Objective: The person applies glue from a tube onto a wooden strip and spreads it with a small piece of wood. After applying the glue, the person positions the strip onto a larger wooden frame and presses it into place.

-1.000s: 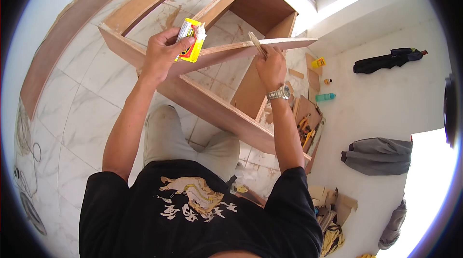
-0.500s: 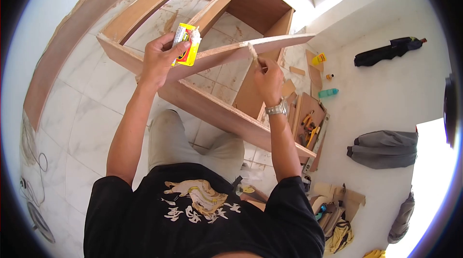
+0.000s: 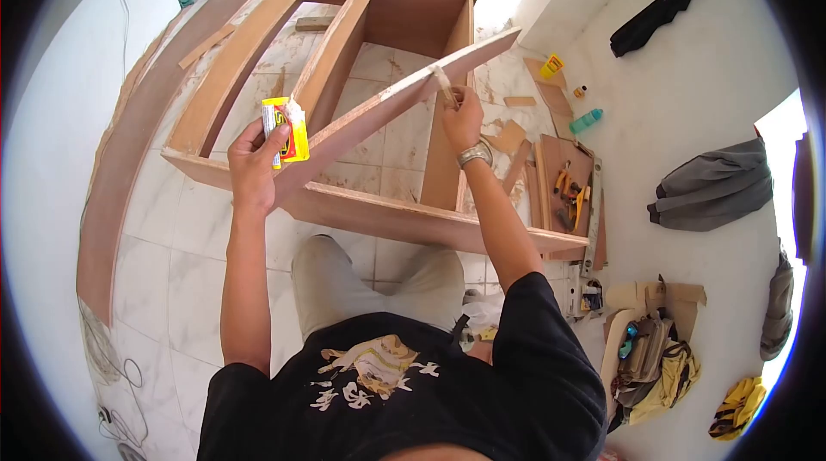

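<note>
My left hand [image 3: 255, 164] is closed around a yellow and red glue container [image 3: 295, 136], whose open top is smeared with white paste. My right hand [image 3: 464, 119] pinches a small brush [image 3: 445, 86] with pale bristles. The bristles touch the upper edge of a long wooden board [image 3: 379, 119], which lies slanted across a wooden frame [image 3: 379, 203]. A whitish coat runs along part of that edge. The board's near end is beside my left hand, and its far end rises past my right hand.
The frame's crosspieces [image 3: 341, 43] stand on a marble-look tile floor [image 3: 198, 263]. Right of the frame lie a teal bottle [image 3: 586, 121], a yellow container [image 3: 551, 66] and a wooden tray with orange-handled tools [image 3: 565, 190]. Clothes [image 3: 714, 185] hang on the wall.
The camera view has shifted, so the frame sits lower and further left. My right hand has moved the brush slightly along the board's edge. Both hands keep their hold.
</note>
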Tool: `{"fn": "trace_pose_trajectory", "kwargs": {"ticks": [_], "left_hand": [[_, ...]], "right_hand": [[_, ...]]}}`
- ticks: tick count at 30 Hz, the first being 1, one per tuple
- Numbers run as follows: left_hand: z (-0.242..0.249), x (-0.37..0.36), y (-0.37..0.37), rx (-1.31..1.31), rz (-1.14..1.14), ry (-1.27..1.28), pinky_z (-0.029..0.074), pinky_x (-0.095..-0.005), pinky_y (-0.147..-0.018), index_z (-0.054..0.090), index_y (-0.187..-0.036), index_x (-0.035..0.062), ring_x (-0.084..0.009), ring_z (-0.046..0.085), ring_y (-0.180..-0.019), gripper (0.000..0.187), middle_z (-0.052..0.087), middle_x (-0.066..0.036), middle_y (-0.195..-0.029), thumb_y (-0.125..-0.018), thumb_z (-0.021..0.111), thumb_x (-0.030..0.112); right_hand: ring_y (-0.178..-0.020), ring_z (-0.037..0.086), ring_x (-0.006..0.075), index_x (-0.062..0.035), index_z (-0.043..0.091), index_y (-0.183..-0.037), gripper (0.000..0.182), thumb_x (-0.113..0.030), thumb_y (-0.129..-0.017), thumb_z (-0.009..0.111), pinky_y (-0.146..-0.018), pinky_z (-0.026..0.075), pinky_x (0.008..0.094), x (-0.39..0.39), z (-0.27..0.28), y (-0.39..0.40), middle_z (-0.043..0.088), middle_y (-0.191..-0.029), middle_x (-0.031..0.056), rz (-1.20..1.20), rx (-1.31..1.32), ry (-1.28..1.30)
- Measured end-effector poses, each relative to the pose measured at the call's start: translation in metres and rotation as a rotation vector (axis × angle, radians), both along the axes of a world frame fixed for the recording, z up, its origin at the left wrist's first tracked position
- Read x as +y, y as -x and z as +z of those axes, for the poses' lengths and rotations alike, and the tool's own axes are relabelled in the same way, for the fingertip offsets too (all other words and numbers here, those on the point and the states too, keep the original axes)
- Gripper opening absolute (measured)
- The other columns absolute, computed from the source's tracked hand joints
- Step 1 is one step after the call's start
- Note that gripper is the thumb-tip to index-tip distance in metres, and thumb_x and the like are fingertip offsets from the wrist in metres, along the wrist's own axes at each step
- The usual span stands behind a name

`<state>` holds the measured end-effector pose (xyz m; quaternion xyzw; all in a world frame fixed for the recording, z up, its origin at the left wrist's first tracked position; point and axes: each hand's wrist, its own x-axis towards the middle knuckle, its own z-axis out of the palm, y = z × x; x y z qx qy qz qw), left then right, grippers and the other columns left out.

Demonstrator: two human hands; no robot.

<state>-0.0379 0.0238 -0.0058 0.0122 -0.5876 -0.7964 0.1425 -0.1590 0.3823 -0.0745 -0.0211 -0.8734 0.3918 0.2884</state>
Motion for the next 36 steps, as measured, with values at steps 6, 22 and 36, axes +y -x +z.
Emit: {"fn": "trace_pose_trajectory", "kwargs": {"ticks": [6, 22, 36], "left_hand": [[-0.001, 0.001, 0.003, 0.016, -0.016, -0.038, 0.054, -0.0238, -0.075, 0.069, -0.117, -0.0030, -0.0071, 0.065, -0.083, 0.031, 0.071, -0.005, -0.097, -0.090, 0.076, 0.009], [0.003, 0.007, -0.006, 0.073, 0.037, 0.084, 0.050, -0.0211, -0.069, 0.073, -0.111, -0.0029, -0.0046, 0.061, -0.078, 0.025, 0.071, -0.002, -0.090, -0.090, 0.077, 0.010], [-0.013, 0.022, -0.012, 0.299, 0.242, 0.473, 0.043, -0.0201, -0.060, 0.076, -0.101, -0.0001, -0.0020, 0.054, -0.068, 0.015, 0.066, 0.003, -0.075, -0.088, 0.078, 0.006]], "right_hand": [[-0.083, 0.067, 0.0139, 0.0016, 0.066, -0.109, 0.020, -0.007, -0.091, 0.068, -0.071, 0.054, 0.0281, -0.008, 0.004, 0.006, 0.069, -0.088, 0.0052, 0.155, -0.223, 0.669], [-0.081, 0.066, 0.0151, 0.0027, 0.058, -0.119, 0.026, -0.018, -0.102, 0.058, -0.061, 0.059, 0.0282, -0.159, 0.090, -0.149, 0.066, -0.100, 0.0098, 0.752, -0.604, 1.063], [-0.075, 0.064, 0.0117, 0.0008, 0.059, -0.113, 0.021, -0.016, -0.102, 0.056, -0.054, 0.051, 0.0264, -0.163, 0.088, -0.163, 0.067, -0.095, 0.0065, 0.793, -0.621, 1.271]]}}
